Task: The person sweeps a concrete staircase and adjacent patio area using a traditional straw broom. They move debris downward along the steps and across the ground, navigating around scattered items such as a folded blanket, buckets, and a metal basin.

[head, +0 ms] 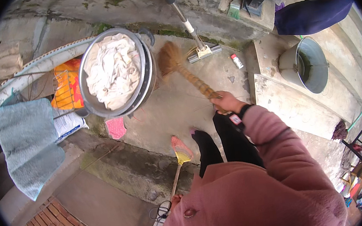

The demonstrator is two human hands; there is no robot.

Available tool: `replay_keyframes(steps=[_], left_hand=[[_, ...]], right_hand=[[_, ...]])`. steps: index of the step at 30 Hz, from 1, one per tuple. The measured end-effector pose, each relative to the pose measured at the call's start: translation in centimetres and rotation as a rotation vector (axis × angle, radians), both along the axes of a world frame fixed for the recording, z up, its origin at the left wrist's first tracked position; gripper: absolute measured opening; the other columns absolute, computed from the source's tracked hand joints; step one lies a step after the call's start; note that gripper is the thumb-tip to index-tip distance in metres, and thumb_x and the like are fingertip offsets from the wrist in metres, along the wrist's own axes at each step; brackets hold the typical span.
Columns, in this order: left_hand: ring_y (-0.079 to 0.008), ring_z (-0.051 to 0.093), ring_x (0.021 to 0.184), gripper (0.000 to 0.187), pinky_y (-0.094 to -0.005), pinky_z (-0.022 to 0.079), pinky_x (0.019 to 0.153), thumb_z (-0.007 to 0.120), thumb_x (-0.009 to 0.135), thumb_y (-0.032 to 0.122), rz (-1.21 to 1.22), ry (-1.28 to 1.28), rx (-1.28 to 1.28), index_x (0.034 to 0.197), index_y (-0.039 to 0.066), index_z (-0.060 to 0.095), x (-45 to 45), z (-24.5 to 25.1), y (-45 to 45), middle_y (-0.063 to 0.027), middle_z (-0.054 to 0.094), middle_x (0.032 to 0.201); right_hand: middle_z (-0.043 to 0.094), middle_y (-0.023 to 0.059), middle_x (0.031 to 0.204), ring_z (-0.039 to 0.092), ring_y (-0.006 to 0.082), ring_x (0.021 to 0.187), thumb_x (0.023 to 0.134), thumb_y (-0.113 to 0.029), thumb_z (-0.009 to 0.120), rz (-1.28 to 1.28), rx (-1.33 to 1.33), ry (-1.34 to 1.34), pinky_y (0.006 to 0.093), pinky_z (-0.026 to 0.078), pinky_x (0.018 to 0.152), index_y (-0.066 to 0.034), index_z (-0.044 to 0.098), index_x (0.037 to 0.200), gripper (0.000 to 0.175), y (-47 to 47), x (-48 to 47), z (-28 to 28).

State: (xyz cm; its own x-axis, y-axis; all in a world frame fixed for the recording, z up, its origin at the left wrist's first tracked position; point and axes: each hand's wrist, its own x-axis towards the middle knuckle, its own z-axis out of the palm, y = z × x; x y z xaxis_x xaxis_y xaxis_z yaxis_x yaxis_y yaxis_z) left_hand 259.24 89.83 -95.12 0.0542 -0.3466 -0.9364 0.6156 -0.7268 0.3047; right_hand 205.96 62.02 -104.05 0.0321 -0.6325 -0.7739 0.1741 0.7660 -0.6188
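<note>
My right hand [222, 101] grips the bound handle of a straw broom [199, 82], whose head is blurred over the concrete floor beside the metal basins. Low in view, my left hand [177, 199] is mostly covered by my pink coat. Its curled fingers meet the wooden stick of a plastic broom [182, 151] with a yellow head and reddish bristles. Beyond the straw broom stands a squeeze mop [205, 51] with a metal pole. A small white bottle with a red cap [237, 61] lies right of the mop.
Stacked metal basins [82, 87] hold white cloth [115, 70]. A grey-blue towel [25, 129] hangs at left; a pink cloth piece [115, 128] lies on the floor. On the steps at right stands a metal bucket [285, 64]. A concrete ledge [131, 171] runs behind the plastic broom.
</note>
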Motion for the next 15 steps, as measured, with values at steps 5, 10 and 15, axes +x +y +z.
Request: replay_keyframes(steps=[5, 10, 15], left_hand=[[-0.0285, 0.055, 0.078, 0.029, -0.0439, 0.049, 0.071, 0.043, 0.066, -0.014, -0.02, -0.021, 0.017, 0.08, 0.01, 0.049, -0.1, 0.0, -0.5, -0.011, 0.053, 0.083], [-0.0283, 0.055, 0.077, 0.028, -0.0438, 0.048, 0.07, 0.044, 0.066, -0.013, -0.02, 0.001, 0.007, 0.08, 0.01, 0.05, -0.5, -0.5, -1.9, -0.0107, 0.053, 0.082], [-0.0281, 0.055, 0.077, 0.027, -0.0437, 0.048, 0.07, 0.044, 0.067, -0.013, -0.026, 0.019, 0.002, 0.08, 0.01, 0.05, -1.9, -0.9, -2.7, -0.0103, 0.054, 0.082]], right_hand=[[0.064, 0.0227, 0.09, 0.06, 0.0387, 0.091, 0.075, -0.04, 0.062, 0.125, -0.009, 0.44, 0.0417, 0.047, 0.079, 0.0002, 0.062, 0.098, 0.046, -3.6, 0.7, -6.2], [0.063, 0.014, 0.074, 0.06, 0.0204, 0.056, 0.084, -0.029, 0.059, 0.106, 0.139, 0.244, 0.0337, 0.05, 0.055, -0.0015, 0.06, 0.104, 0.034, 2.7, -3.7, 3.9], [0.062, 0.0148, 0.071, 0.062, 0.0273, 0.058, 0.085, -0.025, 0.058, 0.192, -0.064, 0.491, 0.0382, 0.049, 0.053, -0.0078, 0.048, 0.124, 0.044, 3.3, -4.3, 12.5]])
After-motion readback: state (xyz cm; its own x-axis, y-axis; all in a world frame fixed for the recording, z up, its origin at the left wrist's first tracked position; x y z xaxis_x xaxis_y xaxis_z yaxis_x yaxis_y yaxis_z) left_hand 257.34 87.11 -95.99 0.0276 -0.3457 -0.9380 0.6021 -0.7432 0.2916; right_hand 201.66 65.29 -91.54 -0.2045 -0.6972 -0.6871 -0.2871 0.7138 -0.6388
